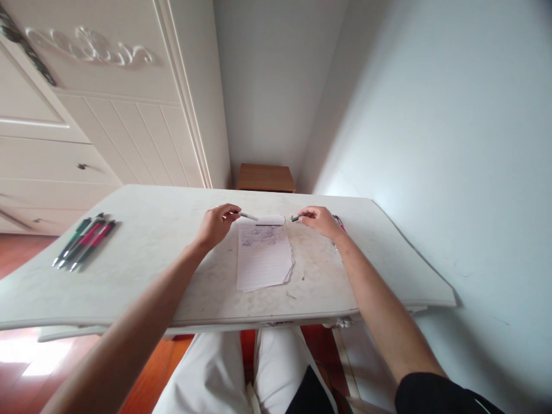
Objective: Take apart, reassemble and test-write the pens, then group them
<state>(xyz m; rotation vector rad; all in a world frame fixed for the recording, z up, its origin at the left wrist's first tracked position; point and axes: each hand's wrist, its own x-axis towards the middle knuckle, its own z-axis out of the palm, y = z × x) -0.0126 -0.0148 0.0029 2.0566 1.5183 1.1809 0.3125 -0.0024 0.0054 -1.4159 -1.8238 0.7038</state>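
My left hand (218, 224) is closed in a pinch on a slim pen part (249, 216) with a pale end, which points right over the top of the paper. Across from it, my right hand (321, 219) pinches a short dark pen part (296, 218) that seems to have a clip. Between the hands lies lined paper (263, 264) with scribbles near its top and a torn right edge. A thin dark stick, like a pen refill (268, 225), rests across the paper above the scribbles.
Several pens (86, 241) in green, pink and black lie together at the left of the white table (150, 276). More pens (339, 222), partly hidden, are behind my right wrist. Small scraps (291, 295) lie near the front edge. A wall (452, 172) borders the right side.
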